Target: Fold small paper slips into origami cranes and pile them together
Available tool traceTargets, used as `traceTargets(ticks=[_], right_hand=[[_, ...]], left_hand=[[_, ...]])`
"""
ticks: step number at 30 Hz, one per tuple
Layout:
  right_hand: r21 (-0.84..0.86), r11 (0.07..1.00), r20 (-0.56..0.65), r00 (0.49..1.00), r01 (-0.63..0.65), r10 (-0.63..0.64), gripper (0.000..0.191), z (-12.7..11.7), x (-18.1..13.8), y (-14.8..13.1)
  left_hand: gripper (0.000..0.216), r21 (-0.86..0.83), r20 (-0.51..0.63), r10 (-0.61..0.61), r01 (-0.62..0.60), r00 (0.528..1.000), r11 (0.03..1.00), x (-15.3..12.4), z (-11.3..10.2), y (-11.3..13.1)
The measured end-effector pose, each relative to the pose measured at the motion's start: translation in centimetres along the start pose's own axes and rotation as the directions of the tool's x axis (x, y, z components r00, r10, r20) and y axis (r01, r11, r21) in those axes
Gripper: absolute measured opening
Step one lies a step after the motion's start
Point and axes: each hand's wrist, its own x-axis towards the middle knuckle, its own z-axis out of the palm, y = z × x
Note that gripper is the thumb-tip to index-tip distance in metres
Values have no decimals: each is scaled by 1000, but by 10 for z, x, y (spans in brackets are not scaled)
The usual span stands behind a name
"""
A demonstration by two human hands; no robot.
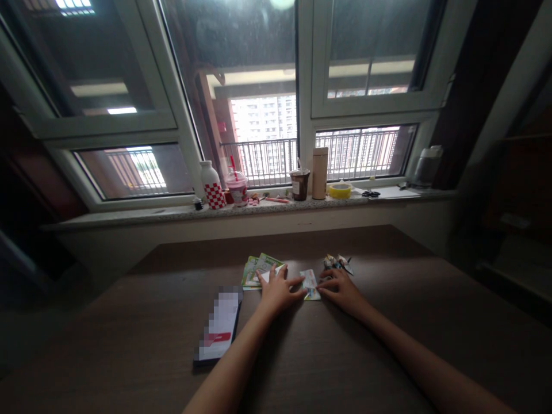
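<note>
A small printed card point(310, 279), pale with coloured patches, lies on the table between my two hands. My left hand point(279, 291) rests with its fingers spread over a white piece of paper point(271, 275) and several green cards point(251, 268). Its thumb and forefinger reach the small card's left edge. On the other side, my right hand point(344, 292) has bent fingers, their tips closed at the card's right edge. Just beyond that hand sits a little heap of crumpled, colourful pieces point(337, 263), partly hidden by the fingers.
A phone point(219, 325) lies left of my left forearm on the brown table point(150, 322). Along the windowsill point(172, 214) stand a checkered white bottle point(212, 185), a pink drink cup point(237, 187), a brown cup point(299, 185), a tan flask point(319, 173), yellow tape point(339, 191) and scissors point(371, 194).
</note>
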Motion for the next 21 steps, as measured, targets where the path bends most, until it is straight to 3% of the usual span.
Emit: traceTargets(ticks=[11, 21], right_hand=[[-181, 982, 61, 996, -59, 71, 23, -2, 3, -10], [-349, 935, 4, 997, -71, 78, 30, 4, 2, -14]], left_hand=[[53, 0, 19, -18, 18, 1000, 1000, -1, -3, 3], [52, -2, 5, -8, 8, 1000, 1000, 1, 0, 1]])
